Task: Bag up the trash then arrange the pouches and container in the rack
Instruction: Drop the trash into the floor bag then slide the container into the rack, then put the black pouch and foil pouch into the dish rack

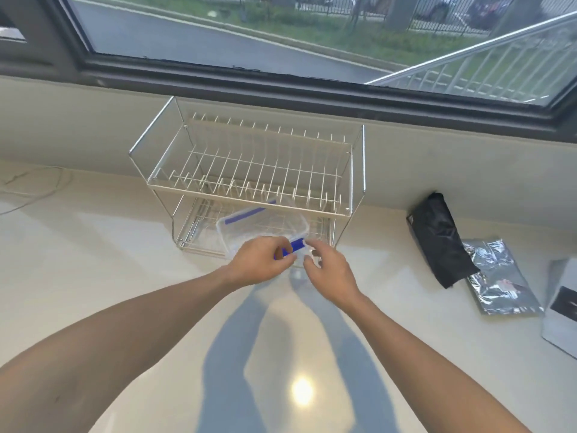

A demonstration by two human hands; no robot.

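Note:
A clear plastic container (262,228) with blue clips lies partly inside the lower tier of a two-tier wire rack (249,170), tilted, its near edge sticking out over the front. My left hand (260,260) grips the container's near edge at a blue clip. At the near right corner, my right hand (329,270) has its fingers spread and its fingertips at the edge; contact is unclear. The rack's upper tier holds nothing. To the right on the counter lie a rolled black trash bag (441,239) and silver foil pouches (496,276).
The rack stands against the wall under a large window. A white and black flat item (562,307) lies at the far right edge of the pale counter (125,276). A thin cable (34,192) curves at the far left.

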